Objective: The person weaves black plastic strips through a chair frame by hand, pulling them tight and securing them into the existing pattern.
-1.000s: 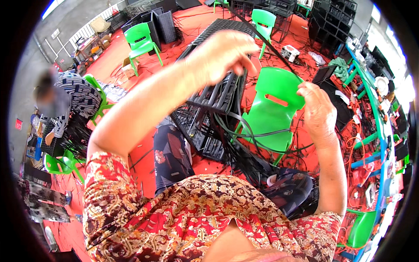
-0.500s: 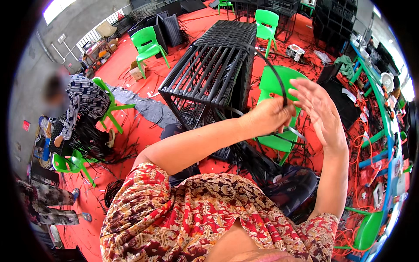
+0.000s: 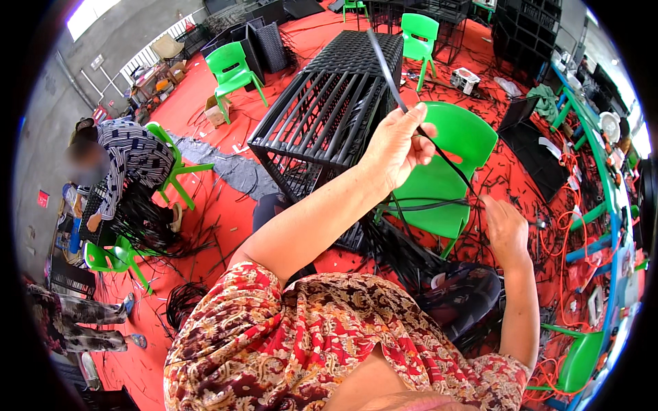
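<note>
A flat black weaving strip (image 3: 386, 68) slants up past the far end of the partly woven black frame. My left hand (image 3: 403, 145) pinches it between thumb and fingers, above the near green plastic chair (image 3: 460, 130). From there the strip runs down to the right, where my right hand (image 3: 506, 231) is closed on its lower part. The black furniture frame (image 3: 322, 113) lies in front of me to the left, with tight weave at its far end and parallel bars nearer. Loose black strips (image 3: 394, 257) hang in a bundle below the chair.
On the left, a person in a patterned top (image 3: 137, 151) sits on a green chair, bent over dark strips. Another person's legs (image 3: 86, 315) stand at lower left. A long green-blue bench (image 3: 595, 130) lines the right side. Strip scraps litter the red floor covering (image 3: 288, 89).
My hands have moved apart: the left up and leftward with the strip, the right lower. My right hand, spread before, is now closed on the strip, which stretches straighter between them.
</note>
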`<action>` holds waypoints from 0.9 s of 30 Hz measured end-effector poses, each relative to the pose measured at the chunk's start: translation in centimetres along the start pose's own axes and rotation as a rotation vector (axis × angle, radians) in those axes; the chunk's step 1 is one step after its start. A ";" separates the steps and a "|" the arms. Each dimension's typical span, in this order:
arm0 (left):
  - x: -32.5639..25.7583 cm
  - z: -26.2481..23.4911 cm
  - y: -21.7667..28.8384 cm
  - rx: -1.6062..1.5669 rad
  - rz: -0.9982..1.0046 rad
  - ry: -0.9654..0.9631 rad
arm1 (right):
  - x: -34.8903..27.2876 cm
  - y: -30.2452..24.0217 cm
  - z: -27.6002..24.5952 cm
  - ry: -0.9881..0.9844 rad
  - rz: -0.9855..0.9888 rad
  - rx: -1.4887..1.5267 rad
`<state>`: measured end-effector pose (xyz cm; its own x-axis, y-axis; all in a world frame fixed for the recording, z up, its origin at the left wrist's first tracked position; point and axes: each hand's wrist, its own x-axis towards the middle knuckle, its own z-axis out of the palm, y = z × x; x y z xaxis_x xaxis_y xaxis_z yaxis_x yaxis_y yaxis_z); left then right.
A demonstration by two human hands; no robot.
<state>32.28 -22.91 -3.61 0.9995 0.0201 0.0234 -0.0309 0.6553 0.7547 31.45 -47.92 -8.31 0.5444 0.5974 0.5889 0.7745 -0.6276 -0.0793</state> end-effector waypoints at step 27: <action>-6.0 -3.7 0.1 1.212 0.366 -0.232 | 10.9 -2.4 7.4 -0.247 0.547 1.666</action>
<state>26.27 -20.20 -6.14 0.9132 -0.1588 0.3754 -0.4046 -0.4642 0.7879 37.96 -36.21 -7.68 0.7384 0.6659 0.1064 -0.1056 0.2701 -0.9570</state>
